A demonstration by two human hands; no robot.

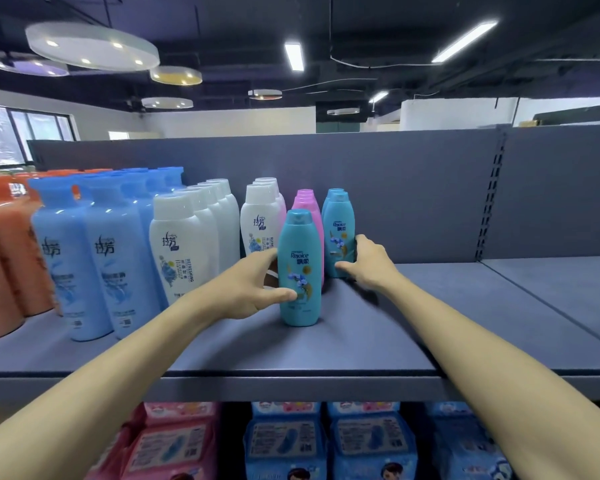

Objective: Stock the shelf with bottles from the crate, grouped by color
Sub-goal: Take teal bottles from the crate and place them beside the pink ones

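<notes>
Nearest on the grey shelf [361,341] stands an upright teal bottle [299,268] with a rounded teal cap and a "Rejoice" label showing blue flowers. The left hand [253,289] grips its left side, thumb curled across the front. Just behind and to the right, the right hand [368,263] wraps around a second teal bottle [338,233] of the same kind, another lined up behind it. Between them runs a row of pink bottles [307,206]. Further left stand white bottles [184,244], light blue bottles [94,258] and orange bottles [4,251].
</notes>
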